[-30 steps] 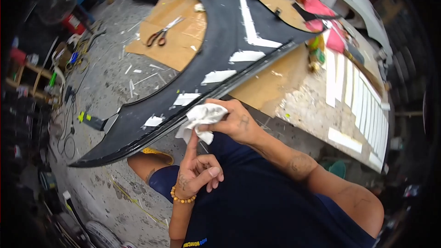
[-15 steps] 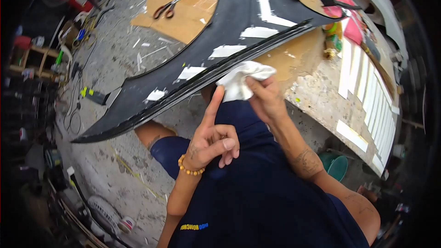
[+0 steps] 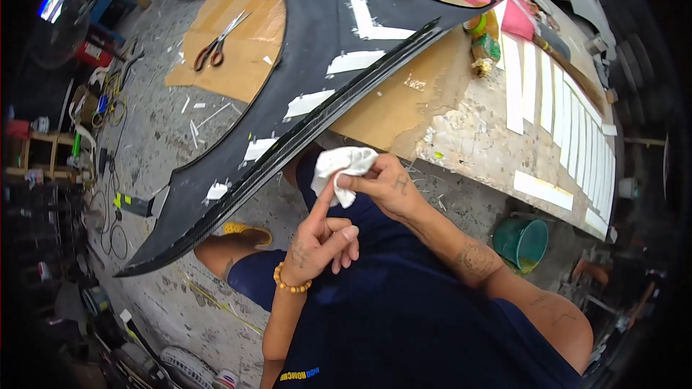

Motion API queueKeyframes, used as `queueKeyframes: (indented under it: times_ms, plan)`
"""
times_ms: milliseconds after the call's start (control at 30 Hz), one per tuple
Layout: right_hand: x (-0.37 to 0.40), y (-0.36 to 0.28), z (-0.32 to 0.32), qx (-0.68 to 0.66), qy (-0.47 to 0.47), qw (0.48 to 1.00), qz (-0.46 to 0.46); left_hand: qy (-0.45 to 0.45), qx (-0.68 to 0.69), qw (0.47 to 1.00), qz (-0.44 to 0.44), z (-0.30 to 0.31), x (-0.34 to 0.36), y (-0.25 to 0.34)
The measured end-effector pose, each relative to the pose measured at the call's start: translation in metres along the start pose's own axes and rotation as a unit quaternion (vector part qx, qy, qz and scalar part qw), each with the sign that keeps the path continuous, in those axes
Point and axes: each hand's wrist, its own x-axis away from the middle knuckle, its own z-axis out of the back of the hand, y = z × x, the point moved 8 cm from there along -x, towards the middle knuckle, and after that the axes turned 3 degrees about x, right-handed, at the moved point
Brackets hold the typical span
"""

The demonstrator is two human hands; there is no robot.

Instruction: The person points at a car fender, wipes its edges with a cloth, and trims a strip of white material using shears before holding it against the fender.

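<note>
White cloth (image 3: 346, 161) has pulled clear of the black panel (image 3: 310, 43) just beyond the grip, pinched in right hand (image 3: 389, 186) against the index fingertip of the half-curled, empty left hand (image 3: 316, 243), apparently a finger-wiping step, so next move calls for a firm pinch.

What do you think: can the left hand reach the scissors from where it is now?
Probably not without leaning: the panel lies between the left hand and the scissors, which rest on cardboard past its far edge.
</note>
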Motion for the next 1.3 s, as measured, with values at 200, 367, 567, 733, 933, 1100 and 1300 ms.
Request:
queueKeyframes:
  times_ms: [200, 367, 567, 733, 933, 1100, 1300]
  plan:
    - [0.018, -0.035, 0.108, 0.222, 0.143, 0.963, 0.048, 0.012, -0.113, 0.994, 0.009, -0.006, -0.014, -0.002]
    - [-0.022, -0.084, 0.204, 0.463, 0.222, 0.850, 0.118, 0.063, -0.102, 0.993, 0.024, 0.011, -0.010, -0.008]
    - [-0.007, -0.103, 0.277, 0.556, 0.311, 0.748, 0.185, 0.097, -0.143, 0.985, 0.021, 0.020, -0.009, -0.009]
    - [0.156, -0.104, 0.393, 0.575, 0.474, 0.659, 0.102, 0.095, -0.128, 0.987, 0.030, 0.020, -0.012, -0.018]
    - [0.372, -0.017, 0.485, 0.303, 0.679, 0.629, -0.225, 0.044, -0.156, 0.985, 0.059, 0.000, -0.033, -0.019]
    - [0.371, 0.033, 0.460, 0.065, 0.755, 0.641, -0.123, 0.005, -0.187, 0.982, 0.039, -0.015, -0.043, -0.007]
    - [0.361, 0.047, 0.472, 0.050, 0.758, 0.645, -0.087, 0.021, -0.171, 0.984, 0.032, -0.014, -0.031, -0.011]
